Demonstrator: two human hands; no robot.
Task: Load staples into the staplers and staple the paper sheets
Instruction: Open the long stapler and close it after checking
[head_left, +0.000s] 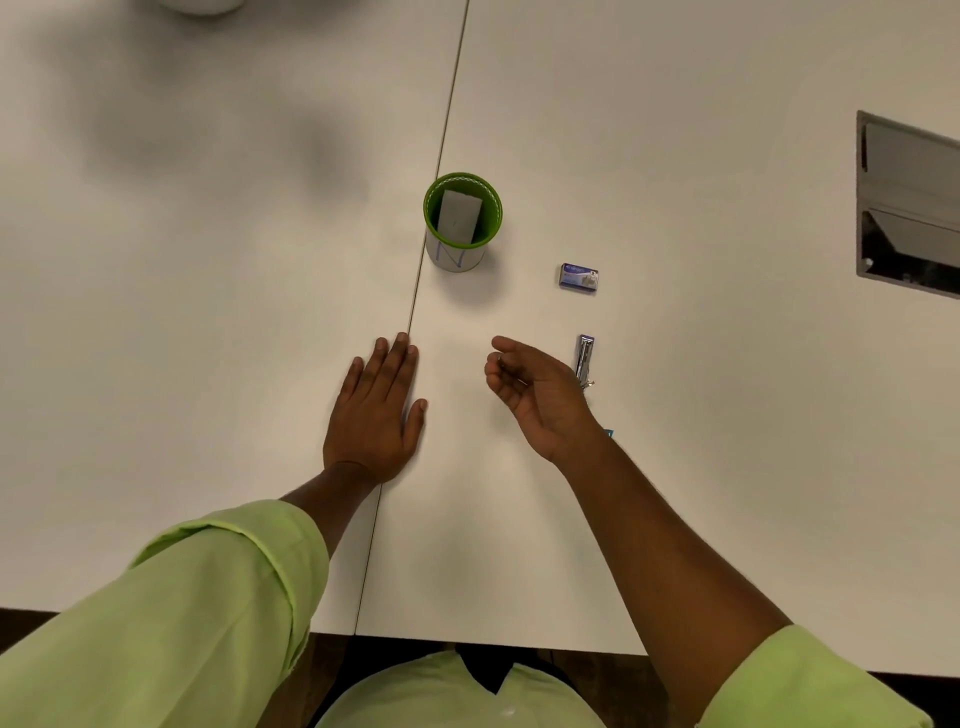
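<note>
Low in the frame, the left hand (376, 413) lies flat on the white table (208, 338), fingers straight. The right hand (535, 389) hovers palm-up at centre, fingers loosely curled, holding nothing I can see. Just right of it lies the metal stapler (585, 356). Above that sits a small blue staple box (578, 279). Farther up, at centre, a green cup (462, 221) holds folded paper (460, 215).

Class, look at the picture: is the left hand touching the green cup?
Apart. The head view shows the left hand flat on the table, with bare tabletop between its fingertips and the green cup.
</note>
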